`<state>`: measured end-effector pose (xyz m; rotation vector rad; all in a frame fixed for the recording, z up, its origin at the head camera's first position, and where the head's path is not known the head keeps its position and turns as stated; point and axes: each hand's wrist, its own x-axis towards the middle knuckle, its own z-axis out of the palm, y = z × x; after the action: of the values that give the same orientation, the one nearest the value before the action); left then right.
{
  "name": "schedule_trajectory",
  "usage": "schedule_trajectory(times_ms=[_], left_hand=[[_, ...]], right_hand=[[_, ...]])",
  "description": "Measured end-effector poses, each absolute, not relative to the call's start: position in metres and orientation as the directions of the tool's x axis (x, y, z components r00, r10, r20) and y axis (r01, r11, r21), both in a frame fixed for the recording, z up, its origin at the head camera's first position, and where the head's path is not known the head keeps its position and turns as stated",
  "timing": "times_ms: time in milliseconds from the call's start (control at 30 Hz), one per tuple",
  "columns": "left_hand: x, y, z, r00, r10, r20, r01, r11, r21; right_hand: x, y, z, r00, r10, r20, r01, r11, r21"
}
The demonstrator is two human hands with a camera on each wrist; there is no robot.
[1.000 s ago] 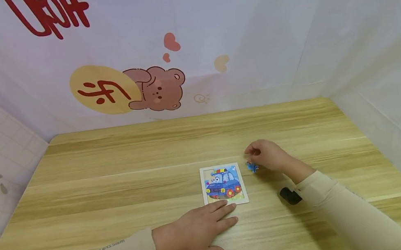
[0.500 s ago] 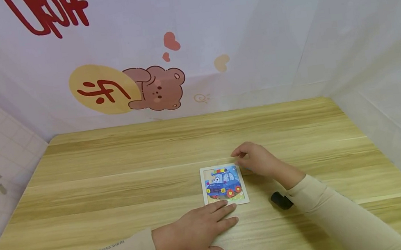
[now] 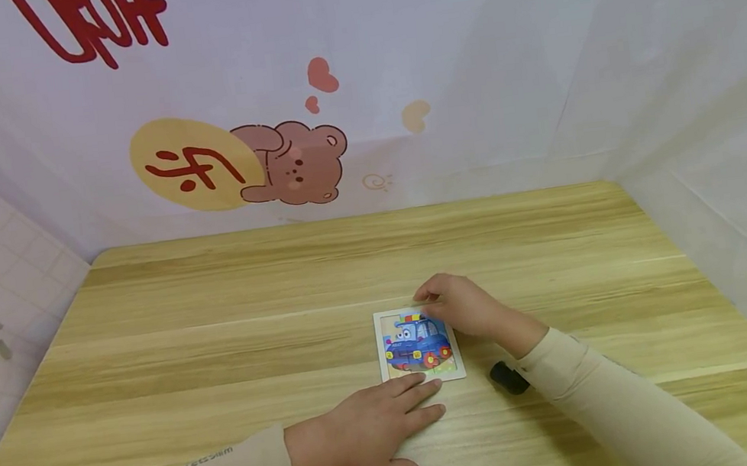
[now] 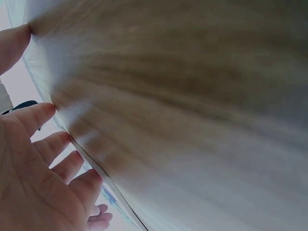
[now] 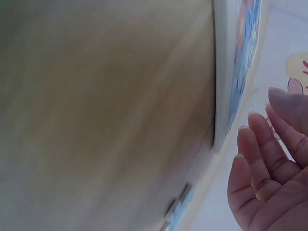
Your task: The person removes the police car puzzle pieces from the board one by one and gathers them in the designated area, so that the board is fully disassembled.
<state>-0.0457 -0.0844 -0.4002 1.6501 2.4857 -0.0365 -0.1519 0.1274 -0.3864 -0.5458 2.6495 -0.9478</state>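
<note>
A small picture puzzle (image 3: 421, 347) in a white frame shows a blue cartoon car; its upper left part is bare beige board. My left hand (image 3: 375, 433) lies spread on the table, with fingertips at the frame's near edge. In the left wrist view its fingers (image 4: 67, 166) reach the table beside the frame. My right hand (image 3: 468, 307) is over the puzzle's upper right corner, its thumb overlapping the picture there. Its fingers (image 5: 262, 139) are loosely bent, and nothing shows between them. A light blue puzzle piece (image 5: 178, 209) lies on the table, hidden in the head view.
The wooden table (image 3: 228, 296) meets a white sheet (image 3: 478, 59) with a printed bear (image 3: 300, 164) at the back. White sheets also line both sides. A black device (image 3: 509, 377) sits by the right wrist.
My right hand has moved left from beside the blue puzzle piece to the puzzle's upper right corner, covering the piece from the head view. My left hand has stayed put.
</note>
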Motion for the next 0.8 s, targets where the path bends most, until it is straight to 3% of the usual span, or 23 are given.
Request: schedule_trajectory(times_ms=[800], left_hand=[[-0.044, -0.084, -0.399, -0.381, 0.919, -0.104, 0.924, 0.383, 0.005]], right_hand=[[-0.144, 0.103, -0.382, -0.875, -0.451, -0.173, -0.318, 0.808, -0.496]])
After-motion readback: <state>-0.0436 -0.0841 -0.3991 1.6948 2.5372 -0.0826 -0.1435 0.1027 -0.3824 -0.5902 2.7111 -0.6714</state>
